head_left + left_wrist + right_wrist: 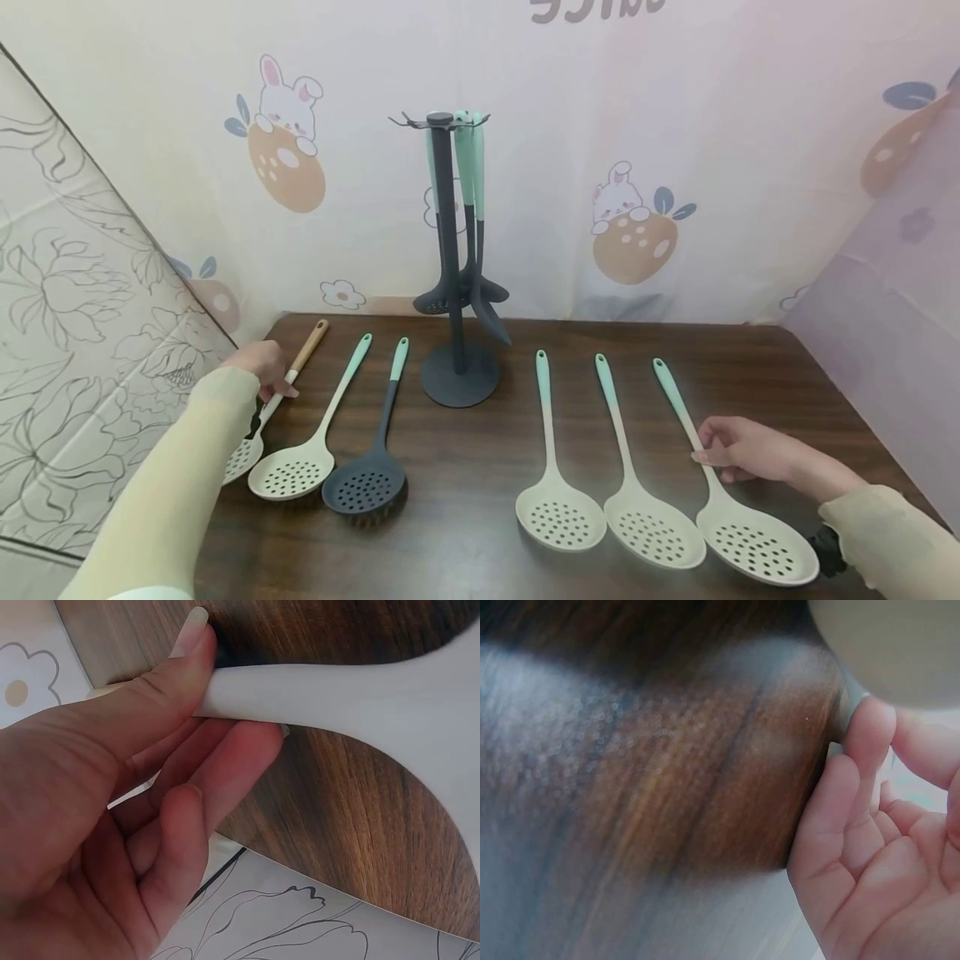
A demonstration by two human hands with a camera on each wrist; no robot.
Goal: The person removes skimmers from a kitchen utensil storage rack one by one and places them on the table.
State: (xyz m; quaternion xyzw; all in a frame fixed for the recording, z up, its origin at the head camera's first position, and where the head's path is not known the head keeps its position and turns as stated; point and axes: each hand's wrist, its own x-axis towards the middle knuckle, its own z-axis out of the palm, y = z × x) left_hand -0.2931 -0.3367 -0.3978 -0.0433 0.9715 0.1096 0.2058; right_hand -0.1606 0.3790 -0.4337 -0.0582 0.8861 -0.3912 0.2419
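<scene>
At the far left of the table, my left hand (258, 364) pinches the white shaft of a skimmer (309, 343) with a wooden handle end. In the left wrist view, thumb and fingers grip that pale shaft (300, 694) just above where it widens. At the right, my right hand (753, 452) pinches the shaft of a cream skimmer (757, 542) with a mint handle. Its pale head (900, 645) is blurred in the right wrist view. Beside the left one lie a cream skimmer (292, 475) and a dark grey skimmer (366, 482).
Two more cream skimmers (561, 512) lie left of the right hand. At the table's back middle stands a dark utensil rack (460, 375), with several mint-handled dark utensils (478, 167) hanging from its hooks. Printed cloth (525, 250) hangs behind the brown wooden table (465, 500).
</scene>
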